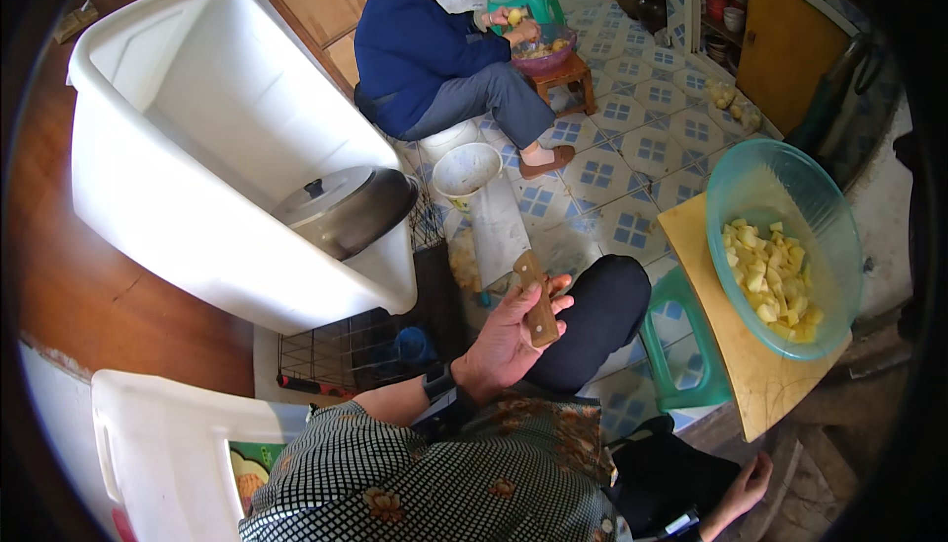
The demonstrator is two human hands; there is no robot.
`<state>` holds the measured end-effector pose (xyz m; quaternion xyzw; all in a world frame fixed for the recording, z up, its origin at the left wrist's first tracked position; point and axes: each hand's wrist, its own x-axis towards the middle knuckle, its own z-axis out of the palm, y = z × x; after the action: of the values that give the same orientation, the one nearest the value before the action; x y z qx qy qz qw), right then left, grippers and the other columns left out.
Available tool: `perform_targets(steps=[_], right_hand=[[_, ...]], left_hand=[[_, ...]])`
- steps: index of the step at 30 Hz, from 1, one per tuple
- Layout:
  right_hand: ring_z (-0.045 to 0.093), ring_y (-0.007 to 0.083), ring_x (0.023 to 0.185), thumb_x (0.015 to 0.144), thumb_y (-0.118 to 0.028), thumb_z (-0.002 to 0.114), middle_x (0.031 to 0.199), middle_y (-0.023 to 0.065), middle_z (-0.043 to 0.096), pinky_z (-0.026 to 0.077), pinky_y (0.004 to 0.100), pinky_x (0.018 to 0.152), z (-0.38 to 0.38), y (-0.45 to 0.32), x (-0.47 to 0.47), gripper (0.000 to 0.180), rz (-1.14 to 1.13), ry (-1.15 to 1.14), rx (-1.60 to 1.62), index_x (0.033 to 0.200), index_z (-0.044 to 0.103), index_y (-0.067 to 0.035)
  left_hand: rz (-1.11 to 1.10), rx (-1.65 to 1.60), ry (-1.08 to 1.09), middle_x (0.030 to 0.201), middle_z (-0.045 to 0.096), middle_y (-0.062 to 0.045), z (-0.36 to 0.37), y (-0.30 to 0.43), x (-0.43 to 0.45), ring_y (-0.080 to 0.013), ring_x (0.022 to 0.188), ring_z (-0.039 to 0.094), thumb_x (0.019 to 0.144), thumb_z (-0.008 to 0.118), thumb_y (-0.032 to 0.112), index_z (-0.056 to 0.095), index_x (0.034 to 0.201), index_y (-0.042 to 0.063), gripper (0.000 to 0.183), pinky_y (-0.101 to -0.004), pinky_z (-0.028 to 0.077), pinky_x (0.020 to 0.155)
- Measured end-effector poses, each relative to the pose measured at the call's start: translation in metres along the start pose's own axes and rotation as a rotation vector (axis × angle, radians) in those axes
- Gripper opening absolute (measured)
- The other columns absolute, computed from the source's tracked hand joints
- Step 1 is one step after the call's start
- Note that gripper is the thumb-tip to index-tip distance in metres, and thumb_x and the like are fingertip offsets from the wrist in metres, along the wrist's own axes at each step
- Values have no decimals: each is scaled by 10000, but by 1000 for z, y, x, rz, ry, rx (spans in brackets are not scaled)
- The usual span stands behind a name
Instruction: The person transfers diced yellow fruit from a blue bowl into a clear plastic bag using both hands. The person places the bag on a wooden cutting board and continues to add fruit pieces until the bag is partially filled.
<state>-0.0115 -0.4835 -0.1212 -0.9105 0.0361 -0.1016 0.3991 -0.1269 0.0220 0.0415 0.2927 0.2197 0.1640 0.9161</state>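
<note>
My left hand (pixel 500 342), palm up, holds the wooden handle of a cleaver (pixel 500 235), its broad blade pointing away from me over the floor. Low at the right edge of my lap, my right hand (pixel 744 486) hangs with loosely bent fingers and nothing visible in it. Above it, a translucent green basin (pixel 722 246) of cut, peeled potato pieces (pixel 770 275) rests tilted in view on a wooden board (pixel 778 390), over a green plastic stool (pixel 692 394). A patterned apron (pixel 444 468) covers my front.
A co-worker (pixel 444 53) sits ahead, handling a potato above a pink basin (pixel 544 61) on a wooden stool (pixel 585 87). A white bucket (pixel 466 172) stands beyond the blade. At left, a large white tub (pixel 244 253) holds a lidded pan (pixel 348 223), above a wire cage (pixel 318 357).
</note>
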Motion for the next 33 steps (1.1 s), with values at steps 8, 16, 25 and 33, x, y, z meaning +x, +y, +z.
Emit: perform_targets(steps=[8,16,25,33], right_hand=[[670,232,965,1039,-123,597,1058,150,709,525,349,902,-4,-8,-6,241,5,23,-1,1198,655,49],[667,243,988,1038,-114,596,1075,170,706,523,354,920,-3,0,-6,246,6,21,32,1190,650,71],[666,235,941,1033,-114,603,1038,160,712,522,346,890,-2,-4,-4,240,24,12,-18,1185,656,64],[664,237,923,1032,-128,609,1029,160,712,523,352,868,-4,-9,-3,240,33,-3,-59,1178,664,55]], left_hand=[[72,21,52,1242,652,-67,-23,-10,13,-186,1131,632,1046,638,241,572,1229,119,229,-410,543,993],[220,125,309,1152,680,-59,-46,-1,38,-205,1074,683,1014,690,189,598,1198,98,224,-448,570,980],[373,133,497,1073,697,-58,-96,32,69,-213,975,710,983,732,179,603,1127,92,212,-437,598,900],[554,52,652,674,561,5,-138,62,93,-115,471,473,971,743,178,573,919,110,191,-266,398,404]])
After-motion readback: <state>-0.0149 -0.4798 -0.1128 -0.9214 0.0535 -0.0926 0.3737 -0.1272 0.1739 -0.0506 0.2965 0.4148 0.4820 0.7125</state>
